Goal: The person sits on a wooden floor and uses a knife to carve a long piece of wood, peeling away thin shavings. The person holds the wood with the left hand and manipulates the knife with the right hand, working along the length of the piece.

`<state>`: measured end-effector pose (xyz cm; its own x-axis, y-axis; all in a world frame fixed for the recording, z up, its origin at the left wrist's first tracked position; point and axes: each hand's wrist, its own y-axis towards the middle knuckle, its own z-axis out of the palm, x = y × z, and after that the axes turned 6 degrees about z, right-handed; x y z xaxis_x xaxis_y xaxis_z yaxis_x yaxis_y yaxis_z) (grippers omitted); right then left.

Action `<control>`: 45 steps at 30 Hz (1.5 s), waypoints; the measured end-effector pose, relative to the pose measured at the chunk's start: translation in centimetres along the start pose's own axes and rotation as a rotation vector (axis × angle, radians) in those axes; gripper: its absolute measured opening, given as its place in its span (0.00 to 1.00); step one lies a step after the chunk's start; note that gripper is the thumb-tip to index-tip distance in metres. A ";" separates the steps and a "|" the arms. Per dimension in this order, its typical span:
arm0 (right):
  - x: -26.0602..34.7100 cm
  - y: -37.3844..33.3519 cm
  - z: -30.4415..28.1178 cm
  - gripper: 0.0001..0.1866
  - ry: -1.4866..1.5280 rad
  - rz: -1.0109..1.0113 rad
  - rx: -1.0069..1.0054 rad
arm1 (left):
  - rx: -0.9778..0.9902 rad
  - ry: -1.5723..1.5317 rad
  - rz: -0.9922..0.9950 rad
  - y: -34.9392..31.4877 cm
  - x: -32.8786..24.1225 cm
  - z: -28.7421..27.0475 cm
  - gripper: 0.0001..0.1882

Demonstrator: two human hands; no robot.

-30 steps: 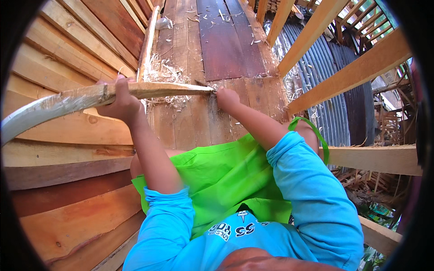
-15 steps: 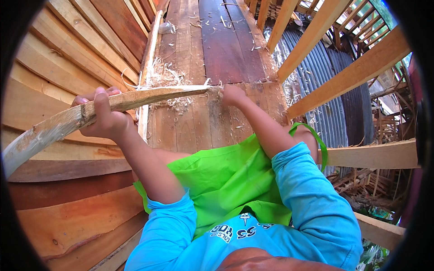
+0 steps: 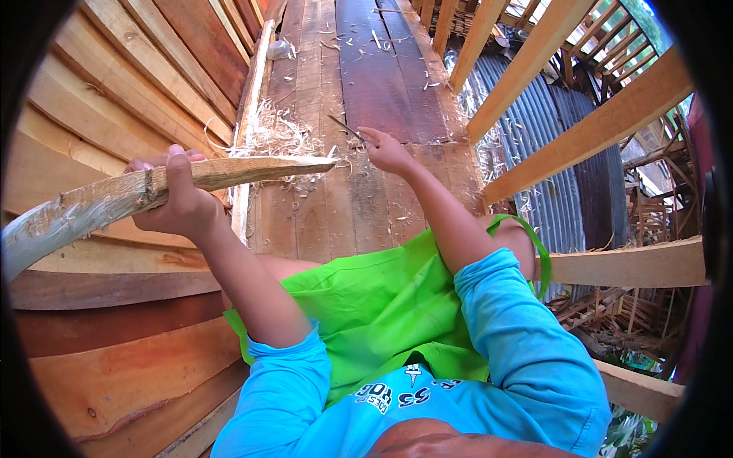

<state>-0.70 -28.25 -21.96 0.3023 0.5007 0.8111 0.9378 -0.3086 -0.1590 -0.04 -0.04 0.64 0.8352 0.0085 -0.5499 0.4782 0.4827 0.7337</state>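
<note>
My left hand (image 3: 183, 200) is wrapped around a long, pale, curved piece of wood (image 3: 256, 169), thumb on top. The wood runs from the left edge of the view and tapers to a whittled point above the floor. Just right of that tip, my right hand (image 3: 388, 153) is closed around a knife (image 3: 345, 127). Its thin dark blade points up and to the left, apart from the wood. The handle is hidden in my fist.
Curly wood shavings (image 3: 279, 133) are heaped on the plank floor (image 3: 305, 229) beside a batten (image 3: 243, 210). A board wall (image 3: 99, 99) stands at left. Wooden railing bars (image 3: 595, 126) rise at right, with corrugated metal sheets (image 3: 546, 153) beyond. A small clear container (image 3: 279, 49) sits far off.
My right hand has turned and shifted slightly away from the wood, bringing the blade into view. The wood's pointed end has moved a little left and down in my left hand.
</note>
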 end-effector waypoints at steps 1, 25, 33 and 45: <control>0.5 -0.1 0.0 0.23 -0.025 -0.004 0.004 | -0.002 0.007 0.004 0.1 0.1 -0.1 0.09; 1.4 0.5 -0.3 0.16 -0.150 -0.136 -0.042 | 0.001 -0.026 -0.037 0.5 -0.5 -0.2 0.09; 3.7 -0.2 -0.3 0.18 -0.039 -0.057 -0.021 | 0.034 -0.022 -0.028 0.6 -0.2 -0.8 0.12; 8.9 1.9 -3.1 0.16 -0.134 -0.232 0.045 | 0.079 -0.064 -0.046 1.0 -0.6 -1.4 0.15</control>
<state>3.23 -26.91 -13.27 0.0960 0.6575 0.7474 0.9903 -0.1388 -0.0051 -0.43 1.61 1.14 0.8262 -0.0696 -0.5591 0.5345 0.4109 0.7386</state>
